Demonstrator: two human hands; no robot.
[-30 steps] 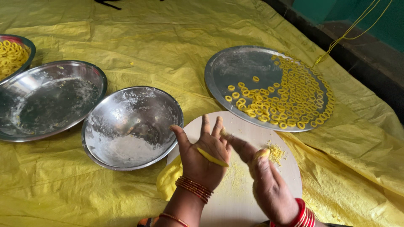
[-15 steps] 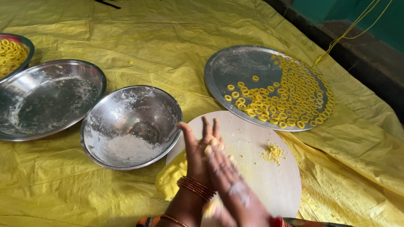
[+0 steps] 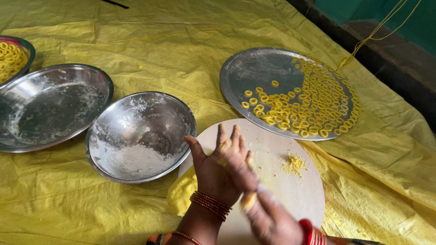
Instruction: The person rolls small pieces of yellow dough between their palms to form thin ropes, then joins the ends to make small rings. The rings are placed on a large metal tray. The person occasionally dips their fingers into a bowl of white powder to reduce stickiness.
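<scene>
At the far left edge we see a bowl of yellow rings, then a wide steel plate and a floured steel bowl, all on the yellow sheet. At lower centre our left hand and blurred right hand press palm to palm over the round wooden board, a bit of yellow dough showing between them. A dough lump lies beside the board, crumbs on it. At upper right a steel tray carries many rings.
</scene>
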